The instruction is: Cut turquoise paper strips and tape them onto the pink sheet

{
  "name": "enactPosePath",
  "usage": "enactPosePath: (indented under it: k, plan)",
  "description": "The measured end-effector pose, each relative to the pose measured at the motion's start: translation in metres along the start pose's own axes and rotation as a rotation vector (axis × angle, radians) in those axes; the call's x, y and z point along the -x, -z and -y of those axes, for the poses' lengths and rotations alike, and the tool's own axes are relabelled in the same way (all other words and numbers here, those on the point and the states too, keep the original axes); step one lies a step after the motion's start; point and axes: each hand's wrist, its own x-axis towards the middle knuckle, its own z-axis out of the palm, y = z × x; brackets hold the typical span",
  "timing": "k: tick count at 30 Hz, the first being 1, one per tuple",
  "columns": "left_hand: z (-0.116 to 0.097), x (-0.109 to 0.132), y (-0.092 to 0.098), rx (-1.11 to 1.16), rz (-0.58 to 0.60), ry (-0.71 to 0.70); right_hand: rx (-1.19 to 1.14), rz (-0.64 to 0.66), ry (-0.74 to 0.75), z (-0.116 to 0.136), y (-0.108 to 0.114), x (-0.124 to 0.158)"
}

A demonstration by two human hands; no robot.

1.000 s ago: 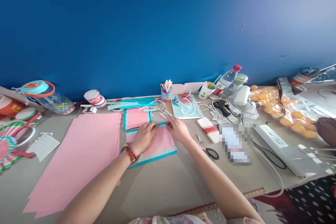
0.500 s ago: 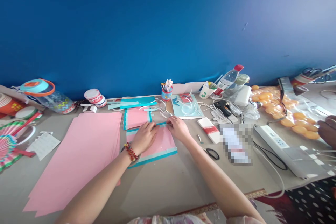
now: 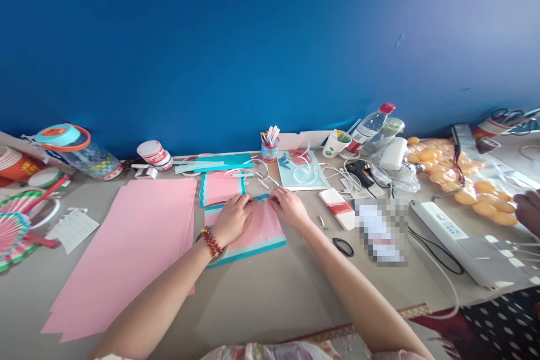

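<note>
A pink paper sheet with pale and bright blue strips along its edges lies flat before me. My left hand, with beaded bracelets at the wrist, is closed at the sheet's far edge, fingertips together on the paper. At the far right corner my right hand pinches the edge with thumb and fingers. Just behind the sheet is a smaller pink piece with wavy blue borders. A stack of plain pink paper lies left of my left arm. Scissors rest right of my right hand, partly visible.
Blue paper strips, a pen cup and a tub stand along the wall. To the right are a bottle, white cables, a power strip and bagged orange balls. Another person's hand shows at the right edge.
The view has shifted slightly. Both hands stay at the far edge of the pink sheet, with hardly any visible movement.
</note>
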Motion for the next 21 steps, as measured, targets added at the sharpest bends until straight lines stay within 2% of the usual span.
enactPosePath:
  k: [12, 21]
  plan:
    - [-0.0004, 0.0002, 0.0029, 0.035, 0.007, 0.005, 0.0, -0.018, -0.003, -0.0001, -0.0005, 0.0012]
    - [-0.0016, 0.0005, 0.0049, 0.038, 0.005, 0.01, 0.017, 0.021, 0.083, -0.0031, 0.0024, 0.0013]
